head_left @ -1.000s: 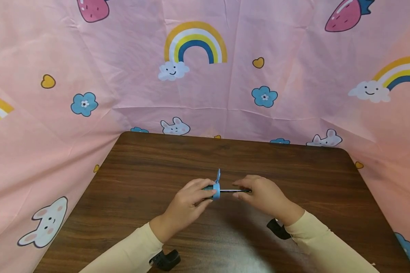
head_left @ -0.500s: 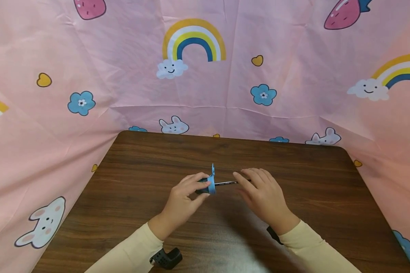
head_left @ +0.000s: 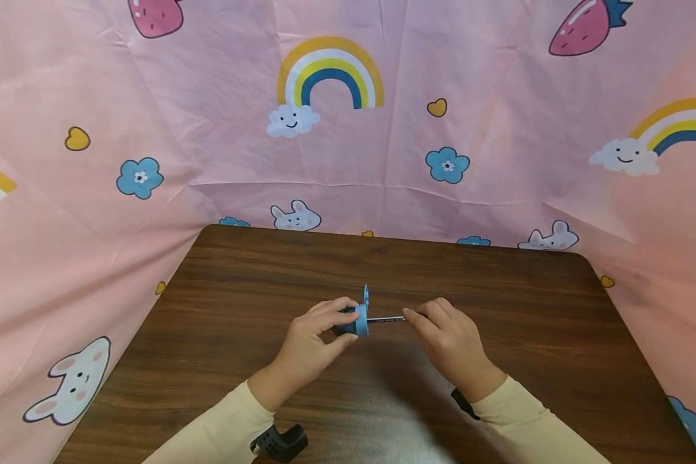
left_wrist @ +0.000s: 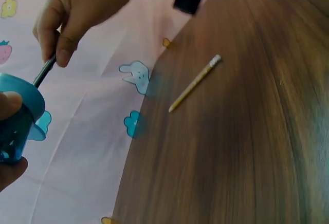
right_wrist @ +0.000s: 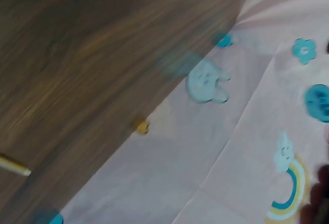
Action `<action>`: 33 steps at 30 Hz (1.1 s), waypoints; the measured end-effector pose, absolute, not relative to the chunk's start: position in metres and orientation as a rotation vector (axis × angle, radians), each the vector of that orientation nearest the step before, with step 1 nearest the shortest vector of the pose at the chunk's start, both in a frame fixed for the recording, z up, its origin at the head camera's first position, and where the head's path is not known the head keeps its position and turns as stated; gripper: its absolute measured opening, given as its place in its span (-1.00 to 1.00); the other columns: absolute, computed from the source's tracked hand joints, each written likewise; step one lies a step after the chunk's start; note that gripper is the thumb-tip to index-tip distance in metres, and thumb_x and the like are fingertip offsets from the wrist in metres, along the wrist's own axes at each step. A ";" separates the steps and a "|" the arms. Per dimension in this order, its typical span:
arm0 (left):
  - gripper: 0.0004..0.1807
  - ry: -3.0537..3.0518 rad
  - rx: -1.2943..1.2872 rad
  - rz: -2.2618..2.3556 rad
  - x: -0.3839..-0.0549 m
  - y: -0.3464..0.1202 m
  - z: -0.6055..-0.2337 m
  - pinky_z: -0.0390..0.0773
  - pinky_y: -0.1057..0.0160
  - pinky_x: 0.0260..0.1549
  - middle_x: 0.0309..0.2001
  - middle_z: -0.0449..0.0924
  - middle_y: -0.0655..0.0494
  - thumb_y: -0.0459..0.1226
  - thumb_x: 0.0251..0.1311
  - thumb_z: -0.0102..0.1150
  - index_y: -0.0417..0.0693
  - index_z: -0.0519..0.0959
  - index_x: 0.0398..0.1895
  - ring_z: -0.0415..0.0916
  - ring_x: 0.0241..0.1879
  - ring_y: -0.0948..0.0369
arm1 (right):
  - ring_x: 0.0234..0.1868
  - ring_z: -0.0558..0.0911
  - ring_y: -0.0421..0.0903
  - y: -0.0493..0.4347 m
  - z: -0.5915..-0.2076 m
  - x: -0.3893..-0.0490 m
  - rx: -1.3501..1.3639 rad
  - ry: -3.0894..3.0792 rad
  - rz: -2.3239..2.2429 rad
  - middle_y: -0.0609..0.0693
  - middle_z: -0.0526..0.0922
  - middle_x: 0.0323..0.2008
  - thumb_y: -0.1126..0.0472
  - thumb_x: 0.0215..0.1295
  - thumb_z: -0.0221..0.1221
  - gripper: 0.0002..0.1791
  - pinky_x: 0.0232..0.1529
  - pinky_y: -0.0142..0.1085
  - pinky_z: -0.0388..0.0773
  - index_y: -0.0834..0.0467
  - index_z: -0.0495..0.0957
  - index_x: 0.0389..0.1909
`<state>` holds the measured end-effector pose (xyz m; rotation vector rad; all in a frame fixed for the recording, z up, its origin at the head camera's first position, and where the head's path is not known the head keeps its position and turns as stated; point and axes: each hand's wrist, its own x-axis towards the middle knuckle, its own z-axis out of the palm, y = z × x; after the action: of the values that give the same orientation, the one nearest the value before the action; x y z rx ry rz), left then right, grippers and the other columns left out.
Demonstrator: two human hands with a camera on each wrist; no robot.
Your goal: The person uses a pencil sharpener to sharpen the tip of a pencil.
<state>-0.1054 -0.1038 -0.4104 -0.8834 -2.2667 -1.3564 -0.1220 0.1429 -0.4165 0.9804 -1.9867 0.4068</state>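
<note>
My left hand (head_left: 304,338) grips a blue barrel-shaped pencil sharpener (head_left: 361,321), its thumb and fingers around the body. The sharpener's flip lid (head_left: 366,294) stands up, open. A dark pencil (head_left: 385,319) sticks straight out of the sharpener's right end. My right hand (head_left: 455,341) pinches the pencil's outer end between thumb and fingers. In the left wrist view the see-through lower body of the sharpener (left_wrist: 23,98) shows, partly covered by my left thumb (left_wrist: 9,105); the pencil's inserted end is hidden inside.
A second pencil, yellowish (left_wrist: 194,84), lies on the dark wooden table (left_wrist: 231,147); part of it shows at the left edge of the right wrist view. A pink printed cloth (head_left: 348,148) hangs behind and on both sides of the table.
The right hand first loosened and lifted its fingers around the pencil, then pinched its outer end again. Both hands and the sharpener have shifted slightly to the left.
</note>
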 end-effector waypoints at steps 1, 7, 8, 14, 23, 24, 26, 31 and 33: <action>-0.58 -2.274 -0.905 -1.309 -0.106 -0.104 -0.410 0.65 0.27 -0.16 0.02 0.63 -0.03 -0.52 -0.12 0.45 -0.26 0.69 -0.08 0.54 0.06 0.03 | -0.51 0.46 -0.13 0.143 -0.415 -0.121 0.986 -2.036 0.429 -0.02 0.51 -0.50 0.30 0.36 0.14 -0.80 -0.61 -0.36 0.45 0.23 0.72 -0.37; -0.63 -2.195 -1.125 -1.021 -0.110 -0.103 -0.409 0.61 0.24 -0.06 -0.02 0.64 -0.03 -0.49 -0.13 0.46 -0.25 0.71 -0.14 0.54 0.04 0.05 | -0.51 0.48 -0.31 0.153 -0.391 -0.114 1.013 -2.541 0.786 -0.15 0.54 -0.51 0.35 0.01 0.40 -0.91 -0.53 -0.45 0.48 0.14 0.71 -0.43; -0.64 -2.164 -1.163 -0.991 -0.111 -0.102 -0.409 0.61 0.25 -0.06 -0.03 0.64 -0.04 -0.50 -0.13 0.46 -0.26 0.71 -0.15 0.54 0.03 0.04 | -0.51 0.48 -0.33 0.155 -0.386 -0.116 1.005 -2.643 0.894 -0.17 0.56 -0.50 0.33 0.05 0.38 -0.93 -0.53 -0.45 0.47 0.14 0.71 -0.42; -0.62 -1.995 -1.305 -0.866 -0.115 -0.099 -0.412 0.58 0.32 -0.03 -0.07 0.63 -0.06 -0.53 -0.20 0.47 -0.27 0.71 -0.19 0.55 -0.03 0.05 | -0.63 0.36 -0.31 0.167 -0.369 -0.135 0.939 -3.063 1.562 -0.15 0.53 -0.61 0.28 0.24 0.26 -0.88 -0.63 -0.41 0.34 0.25 0.70 -0.42; -0.60 -2.022 -1.224 -0.910 -0.113 -0.100 -0.419 0.58 0.27 -0.01 -0.05 0.63 -0.04 -0.55 -0.20 0.46 -0.25 0.71 -0.17 0.55 -0.01 0.03 | -0.54 0.45 -0.27 0.160 -0.367 -0.138 0.961 -3.145 1.291 -0.11 0.59 -0.53 0.19 0.30 0.22 -0.84 -0.53 -0.37 0.43 0.20 0.72 -0.30; -0.61 -2.048 -1.198 -0.931 -0.112 -0.101 -0.421 0.57 0.27 -0.01 -0.05 0.63 -0.02 -0.55 -0.18 0.46 -0.24 0.71 -0.16 0.55 0.00 0.05 | -0.50 0.48 -0.26 0.158 -0.368 -0.136 0.947 -3.133 1.185 -0.11 0.62 -0.48 0.16 0.30 0.23 -0.81 -0.49 -0.37 0.46 0.19 0.71 -0.24; -0.61 -2.096 -1.144 -0.981 -0.111 -0.103 -0.422 0.57 0.29 0.00 -0.03 0.64 0.00 -0.54 -0.17 0.46 -0.23 0.71 -0.16 0.54 0.02 0.07 | -0.39 0.53 -0.27 0.154 -0.369 -0.131 0.934 -3.070 0.931 -0.13 0.65 -0.36 0.07 0.26 0.27 -0.73 -0.42 -0.36 0.50 0.15 0.70 -0.12; -0.59 -2.147 -1.026 -1.073 -0.110 -0.105 -0.419 0.60 0.36 -0.10 -0.02 0.64 -0.02 -0.55 -0.19 0.47 -0.25 0.71 -0.15 0.54 0.03 0.05 | -0.25 0.57 -0.17 0.153 -0.376 -0.124 0.990 -2.599 0.398 -0.08 0.60 -0.24 0.00 -0.02 0.46 -0.47 -0.37 -0.32 0.57 0.09 0.65 0.01; -0.58 -2.146 -1.000 -1.108 -0.111 -0.106 -0.416 0.62 0.39 -0.21 -0.02 0.64 -0.04 -0.56 -0.20 0.47 -0.26 0.70 -0.15 0.55 0.02 0.03 | -0.22 0.58 -0.12 0.155 -0.378 -0.127 1.032 -2.386 0.313 -0.03 0.60 -0.23 0.06 -0.12 0.52 -0.44 -0.34 -0.28 0.60 0.11 0.66 -0.02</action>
<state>-0.1112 -0.1057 -0.4162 -0.9996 -2.1457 -1.1079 -0.1266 0.1551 -0.3779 1.0315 -2.3859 0.3133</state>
